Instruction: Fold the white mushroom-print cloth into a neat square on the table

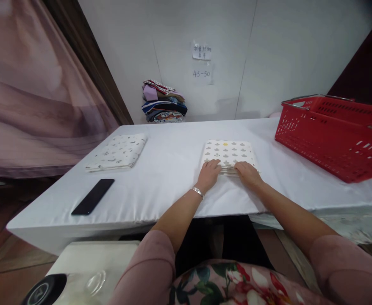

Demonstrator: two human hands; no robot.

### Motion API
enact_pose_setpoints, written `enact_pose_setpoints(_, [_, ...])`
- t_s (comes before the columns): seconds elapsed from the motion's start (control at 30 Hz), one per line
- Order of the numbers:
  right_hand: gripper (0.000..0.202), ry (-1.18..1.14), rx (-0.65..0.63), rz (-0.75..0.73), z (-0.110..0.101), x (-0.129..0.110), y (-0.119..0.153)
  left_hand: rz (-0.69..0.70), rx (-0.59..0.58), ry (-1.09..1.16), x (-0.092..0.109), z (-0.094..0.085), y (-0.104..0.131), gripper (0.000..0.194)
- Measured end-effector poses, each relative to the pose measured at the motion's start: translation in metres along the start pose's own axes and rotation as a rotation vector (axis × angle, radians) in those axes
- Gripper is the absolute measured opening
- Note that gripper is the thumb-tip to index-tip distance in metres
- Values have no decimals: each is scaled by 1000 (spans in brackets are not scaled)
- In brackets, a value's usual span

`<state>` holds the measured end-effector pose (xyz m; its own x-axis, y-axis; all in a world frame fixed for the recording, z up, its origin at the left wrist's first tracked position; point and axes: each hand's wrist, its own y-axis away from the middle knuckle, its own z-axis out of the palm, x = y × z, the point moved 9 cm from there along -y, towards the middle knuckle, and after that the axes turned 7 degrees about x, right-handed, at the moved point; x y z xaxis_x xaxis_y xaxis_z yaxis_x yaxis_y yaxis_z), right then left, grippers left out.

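Note:
A folded white cloth point(228, 152) with grey printed motifs and one yellow one lies flat on the white-covered table. At its near left corner is my left hand point(210, 173), fingers curled over the folded edge, a silver bracelet on the wrist. My right hand point(248, 173) grips the same near edge farther right, its fingertips on the top layer. Between the two hands several stacked fabric layers show along the edge. Both thumbs are mostly hidden. A second folded white cloth point(119, 151), printed with small dark figures, rests at the table's left side, apart from my hands.
A red plastic basket point(328, 137) with metal handles stands on the table point(170, 169) at right. A black phone point(93, 196) lies at front left. Behind the far edge is a pile of folded fabrics point(164, 103). A white stool or box point(87, 264) stands below the near edge.

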<state>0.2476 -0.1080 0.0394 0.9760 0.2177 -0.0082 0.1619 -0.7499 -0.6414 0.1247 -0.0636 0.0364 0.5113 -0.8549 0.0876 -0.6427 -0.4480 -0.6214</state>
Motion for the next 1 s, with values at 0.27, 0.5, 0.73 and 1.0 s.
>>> enact_pose_setpoints(0.27, [20,-7,-30,61,3,7,0,87,-17,35,18,2,-4,21])
enact_pose_setpoints(0.5, [22,-31,-24,64,4,8,1,50,-12,-18,9,8,-6,21])
enact_pose_setpoints(0.73, [22,-57,-24,73,3,7,0,40,-25,48,9,9,-11,19])
enact_pose_setpoints(1.0, [14,-36,-31,-29,2,-4,2,-186,-75,117,-5,6,-18,17])
